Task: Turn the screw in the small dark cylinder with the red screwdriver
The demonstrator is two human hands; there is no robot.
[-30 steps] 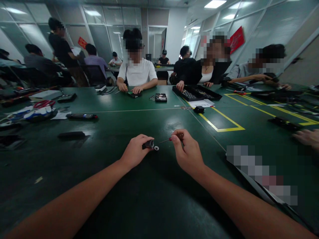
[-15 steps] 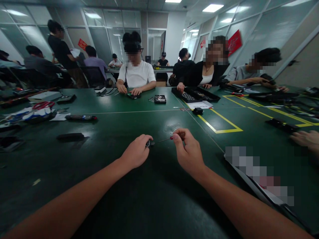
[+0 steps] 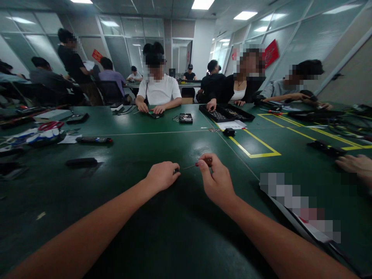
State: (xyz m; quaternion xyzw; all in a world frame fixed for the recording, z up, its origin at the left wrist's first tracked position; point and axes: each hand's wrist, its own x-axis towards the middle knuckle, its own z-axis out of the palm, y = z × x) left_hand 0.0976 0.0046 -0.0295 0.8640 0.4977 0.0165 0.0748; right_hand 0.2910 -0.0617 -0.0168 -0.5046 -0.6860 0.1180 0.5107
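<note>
My left hand (image 3: 163, 175) is closed round a small dark part (image 3: 176, 171) with a shiny edge; most of it hides behind the fingers, so its kind cannot be made out. In my right hand (image 3: 216, 176) is a screwdriver (image 3: 197, 164) with a red handle, held between thumb and fingers. Its thin shaft points left toward the small part, and a narrow gap seems to lie between tip and left fingertips. Both hands are over the green table (image 3: 151, 240).
A black marker-like tool (image 3: 94, 140) and a dark slim case (image 3: 81, 162) lie to the left. Ahead are a black box of small parts (image 3: 185, 118) and a black tray (image 3: 213, 114). A co-worker's hand (image 3: 356, 166) rests at right, near a pale flat object (image 3: 305, 228).
My left hand has turned so its fingers cover more of the small part. The screwdriver remains in my right hand, shifted slightly left. The view has tilted a little.
</note>
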